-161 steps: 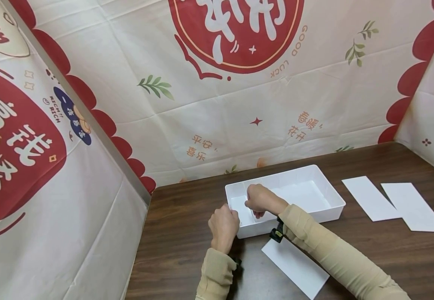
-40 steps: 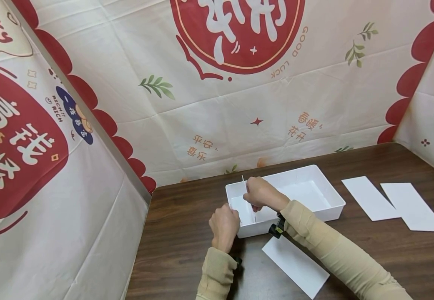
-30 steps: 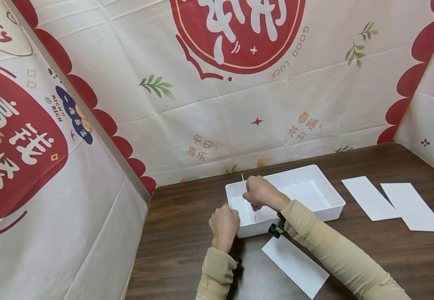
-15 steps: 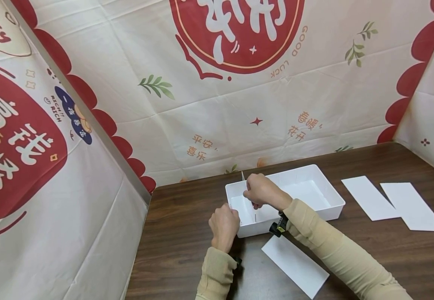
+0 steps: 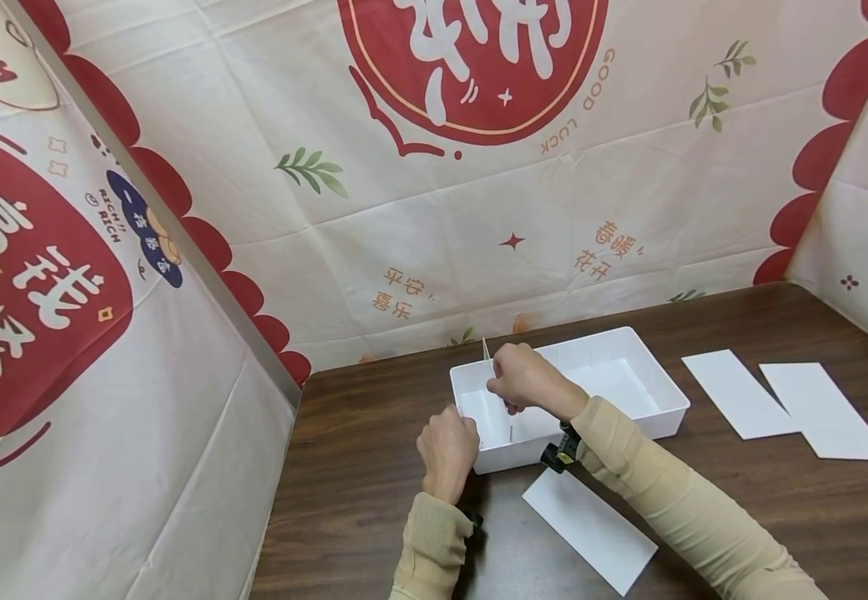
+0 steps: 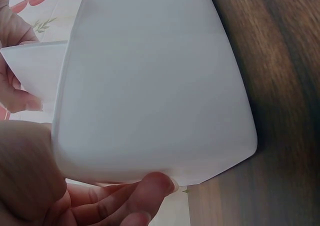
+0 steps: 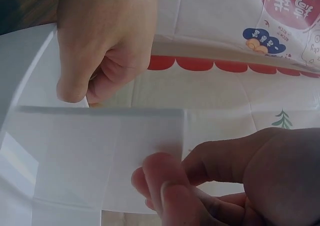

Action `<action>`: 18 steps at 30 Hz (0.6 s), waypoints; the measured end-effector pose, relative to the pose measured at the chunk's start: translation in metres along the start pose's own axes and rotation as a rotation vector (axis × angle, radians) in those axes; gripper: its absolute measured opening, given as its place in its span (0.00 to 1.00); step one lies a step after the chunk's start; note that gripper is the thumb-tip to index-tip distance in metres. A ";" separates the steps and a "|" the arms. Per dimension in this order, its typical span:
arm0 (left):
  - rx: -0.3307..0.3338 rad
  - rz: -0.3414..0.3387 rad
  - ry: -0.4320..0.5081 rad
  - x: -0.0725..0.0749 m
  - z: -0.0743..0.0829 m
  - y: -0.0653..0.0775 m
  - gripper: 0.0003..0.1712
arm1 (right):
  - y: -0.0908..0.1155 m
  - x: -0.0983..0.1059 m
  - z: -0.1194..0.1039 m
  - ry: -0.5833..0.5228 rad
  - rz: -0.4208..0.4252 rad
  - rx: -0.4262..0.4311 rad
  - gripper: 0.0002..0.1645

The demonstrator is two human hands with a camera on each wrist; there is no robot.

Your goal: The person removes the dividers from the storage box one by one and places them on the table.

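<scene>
A long white plastic box (image 5: 659, 427) sits on the wooden table. My left hand (image 5: 449, 450) grips its left end near the front corner; in the left wrist view, the fingers (image 6: 150, 191) curl around the box wall (image 6: 150, 96). Inside the box's left part, my right hand (image 5: 529, 379) pinches a thin white divider panel (image 7: 95, 151) between thumb and fingers. The panel stands crosswise, and its far upper corner pokes above the box's back rim. Most of the panel is hidden behind the right hand in the head view.
On the dark wooden table (image 5: 358, 467), one white rectangular panel (image 5: 591, 531) lies in front of the box, under the right forearm. Two more white panels, one left (image 5: 737, 394) and one right (image 5: 827, 411), lie at the right with corners meeting. Printed cloth (image 5: 434, 208) hangs behind and at the sides.
My right hand has shifted slightly upward with the divider panel, whose far corner now shows higher above the rim than before. The left hand has stayed on the box's corner.
</scene>
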State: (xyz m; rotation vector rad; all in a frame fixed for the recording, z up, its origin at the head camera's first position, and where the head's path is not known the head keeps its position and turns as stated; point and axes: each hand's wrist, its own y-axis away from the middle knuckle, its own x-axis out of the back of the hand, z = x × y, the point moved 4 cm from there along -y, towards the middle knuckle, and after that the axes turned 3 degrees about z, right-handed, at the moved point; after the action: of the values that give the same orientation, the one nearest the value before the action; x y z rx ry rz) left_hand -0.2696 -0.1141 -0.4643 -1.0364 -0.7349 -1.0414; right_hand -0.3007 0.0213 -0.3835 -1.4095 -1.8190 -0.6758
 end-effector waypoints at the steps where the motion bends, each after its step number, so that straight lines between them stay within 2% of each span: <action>1: 0.000 -0.004 0.002 0.000 0.000 0.000 0.13 | 0.000 0.000 0.000 -0.002 0.001 0.001 0.11; 18: -0.003 -0.011 -0.002 0.000 0.002 0.000 0.12 | 0.003 0.002 -0.001 -0.021 0.037 0.032 0.09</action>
State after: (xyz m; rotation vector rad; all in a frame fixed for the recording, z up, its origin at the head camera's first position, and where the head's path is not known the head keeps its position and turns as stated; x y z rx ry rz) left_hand -0.2700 -0.1124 -0.4639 -1.0365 -0.7415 -1.0516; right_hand -0.2982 0.0226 -0.3818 -1.4303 -1.8076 -0.6123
